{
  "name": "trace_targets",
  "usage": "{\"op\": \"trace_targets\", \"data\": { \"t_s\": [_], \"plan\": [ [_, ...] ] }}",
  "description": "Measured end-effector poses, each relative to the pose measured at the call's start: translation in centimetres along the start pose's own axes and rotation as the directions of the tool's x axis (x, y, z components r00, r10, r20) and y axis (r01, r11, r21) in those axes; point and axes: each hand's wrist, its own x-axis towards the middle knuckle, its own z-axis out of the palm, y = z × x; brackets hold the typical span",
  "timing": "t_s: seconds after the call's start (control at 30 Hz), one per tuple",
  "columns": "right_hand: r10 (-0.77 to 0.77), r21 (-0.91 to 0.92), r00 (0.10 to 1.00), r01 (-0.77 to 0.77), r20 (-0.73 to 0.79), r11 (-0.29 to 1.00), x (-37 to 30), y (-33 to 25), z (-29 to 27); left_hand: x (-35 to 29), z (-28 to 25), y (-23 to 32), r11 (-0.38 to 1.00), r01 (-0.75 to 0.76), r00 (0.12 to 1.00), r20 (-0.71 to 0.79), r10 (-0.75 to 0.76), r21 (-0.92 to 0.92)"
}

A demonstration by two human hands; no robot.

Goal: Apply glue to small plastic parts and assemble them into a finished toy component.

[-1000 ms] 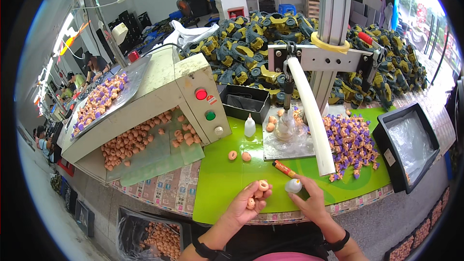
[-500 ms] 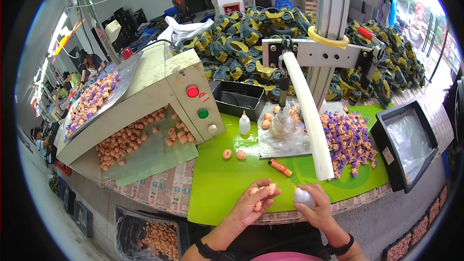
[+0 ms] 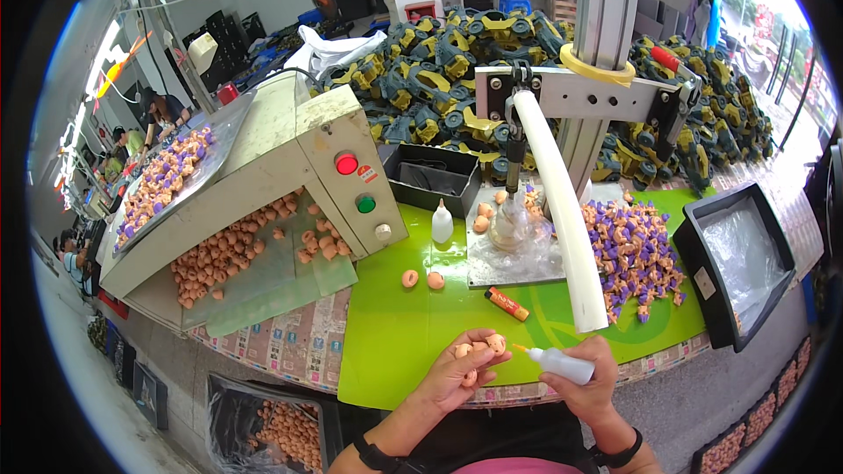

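Note:
In my left hand (image 3: 446,379) are several small peach toy heads (image 3: 496,344), gripped between thumb and fingers above the near edge of the green mat (image 3: 386,347). My right hand (image 3: 594,388) is wrapped round a translucent white squeeze bottle (image 3: 564,365). The bottle lies nearly level, its thin orange tip pointing left at the uppermost head, with a small gap between them. Just beyond my hands is an orange tube (image 3: 507,305) on the mat. Farther off, a second squeeze bottle (image 3: 442,226) stands upright, with two loose heads nearer to me.
A hand press with a white lever sleeve (image 3: 564,219) rises ahead, its metal base plate (image 3: 492,274) on the mat. Purple-and-peach figures (image 3: 637,254) and a black tray (image 3: 733,268) lie right. Left stands a beige machine (image 3: 325,136) over piled heads. Toy vehicles (image 3: 421,61) heap behind.
The squeeze bottle has tilted from pointing up and away to nearly level, its tip now turned toward the heads. My left hand stays almost in place, still holding the heads.

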Motion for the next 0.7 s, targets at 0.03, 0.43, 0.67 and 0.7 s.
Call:
{"op": "trace_targets", "data": {
  "t_s": [0.03, 0.43, 0.67, 0.7],
  "plan": [
    [0.001, -0.001, 1.0, -0.001, 0.001, 1.0, 0.3, -0.4, 0.0, 0.0, 0.2, 0.0, 1.0, 0.001, 1.0, -0.001, -0.001, -0.001],
    [-0.08, -0.084, 0.997, 0.08, 0.003, 0.993, 1.0, -1.4, 0.3, 0.1, 0.0, -0.2, 0.999, -0.005, 0.999, 0.033, 0.007, -0.045],
    [-0.077, -0.091, 0.997, 0.079, 0.02, 0.993, 1.1, -1.4, 0.4, 0.1, 0.2, -0.1, 1.0, -0.009, 1.0, 0.016, 0.009, -0.005],
    [-0.073, -0.085, 0.997, 0.074, 0.011, 0.994, 1.1, -1.3, 0.4, 0.2, 0.2, -0.2, 1.0, -0.011, 1.0, 0.024, 0.011, -0.005]
  ]
}}
